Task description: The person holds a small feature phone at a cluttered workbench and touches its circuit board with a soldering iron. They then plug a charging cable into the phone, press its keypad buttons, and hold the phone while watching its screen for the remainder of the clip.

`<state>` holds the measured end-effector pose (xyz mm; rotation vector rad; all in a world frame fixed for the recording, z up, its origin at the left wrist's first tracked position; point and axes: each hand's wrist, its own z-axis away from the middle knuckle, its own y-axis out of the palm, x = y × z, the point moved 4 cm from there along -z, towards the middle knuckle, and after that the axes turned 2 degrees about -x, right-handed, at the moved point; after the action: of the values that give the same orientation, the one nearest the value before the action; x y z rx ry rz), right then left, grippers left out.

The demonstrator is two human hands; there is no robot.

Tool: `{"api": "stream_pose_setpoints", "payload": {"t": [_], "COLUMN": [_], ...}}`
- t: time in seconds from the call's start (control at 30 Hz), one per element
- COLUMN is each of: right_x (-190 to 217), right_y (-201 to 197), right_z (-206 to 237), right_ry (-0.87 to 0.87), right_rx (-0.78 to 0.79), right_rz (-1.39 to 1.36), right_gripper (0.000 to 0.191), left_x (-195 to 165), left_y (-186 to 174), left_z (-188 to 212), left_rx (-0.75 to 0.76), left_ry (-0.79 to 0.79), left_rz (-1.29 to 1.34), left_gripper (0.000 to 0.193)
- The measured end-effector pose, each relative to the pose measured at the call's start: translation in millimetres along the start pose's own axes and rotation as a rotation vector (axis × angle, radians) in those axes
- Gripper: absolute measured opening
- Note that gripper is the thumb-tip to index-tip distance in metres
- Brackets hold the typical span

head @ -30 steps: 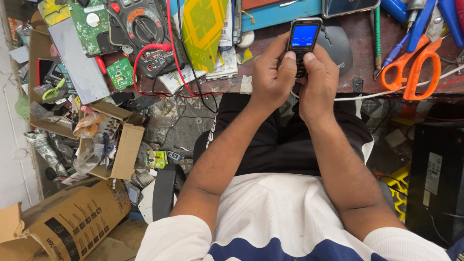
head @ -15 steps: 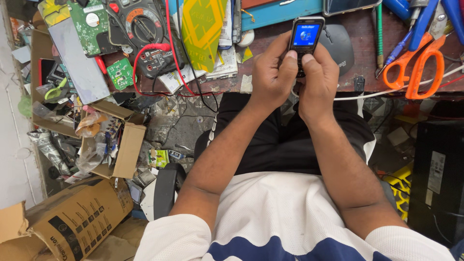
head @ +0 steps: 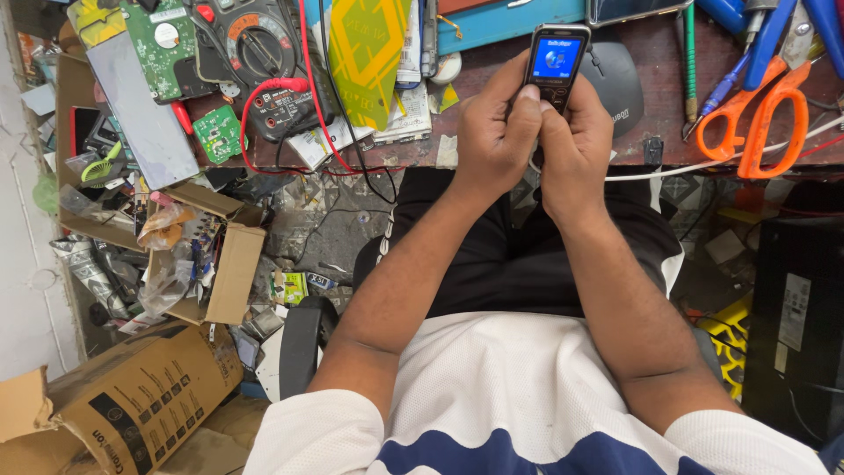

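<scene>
Both hands grasp one small dark keypad phone (head: 556, 66), held upright above the near edge of the workbench (head: 492, 123), at about 1 o'clock in the head view. The left hand (head: 495, 134) wraps the phone's lower body from its 9 o'clock side, fingers curled tight, thumb on the keys. The right hand (head: 576, 141) closes on it from the 3 o'clock side, its thumb touching the left thumb below the lit blue screen.

At 3 o'clock from the phone, just beside the right hand, a grey computer mouse (head: 617, 75) lies on the bench. Farther toward 3 o'clock lie orange-handled scissors (head: 760, 114), with a white cable (head: 694, 167) running under them along the bench edge.

At 9 o'clock from the hands, a yellow patterned sheet (head: 369, 53) stands over papers; beyond it sit a multimeter (head: 255, 44) with a red lead (head: 264, 92) and a green circuit board (head: 163, 48).

At 7 o'clock, on the floor, an open cardboard box (head: 224, 264) holds clutter; a larger printed carton (head: 132, 409) lies at 8 o'clock, well apart.
</scene>
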<state>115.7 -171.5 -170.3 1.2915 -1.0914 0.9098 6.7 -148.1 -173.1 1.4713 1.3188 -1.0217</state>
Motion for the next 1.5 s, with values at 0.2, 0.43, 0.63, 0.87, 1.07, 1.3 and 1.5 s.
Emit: {"api": "stream_pose_setpoints", "payload": {"t": [0.2, 0.43, 0.63, 0.87, 1.07, 1.3, 1.5], "right_x": [0, 1, 0, -3, -5, -5, -4], "right_y": [-2, -2, -2, -3, -3, -4, -4], "right_z": [1, 0, 0, 1, 2, 2, 2], "right_ry": [0.062, 0.089, 0.095, 0.026, 0.004, 0.017, 0.017], "right_rx": [-0.058, -0.095, -0.097, -0.074, -0.054, -0.047, -0.053], "right_rz": [-0.02, -0.069, -0.057, 0.085, 0.049, 0.044, 0.075], "right_gripper": [0.027, 0.027, 0.028, 0.024, 0.027, 0.026, 0.026], "left_x": [5, 12, 9, 6, 2, 2, 1], "left_y": [1, 0, -1, 0, -1, -1, -2], "left_z": [2, 3, 3, 2, 2, 2, 1], "left_rx": [0.012, 0.004, 0.005, -0.003, 0.012, 0.001, -0.007], "left_ry": [-0.026, -0.004, 0.016, -0.016, -0.007, -0.015, 0.002], "left_rz": [0.073, 0.084, 0.114, 0.074, 0.081, 0.03, 0.033], "left_gripper": [0.036, 0.035, 0.033, 0.034, 0.033, 0.035, 0.035]}}
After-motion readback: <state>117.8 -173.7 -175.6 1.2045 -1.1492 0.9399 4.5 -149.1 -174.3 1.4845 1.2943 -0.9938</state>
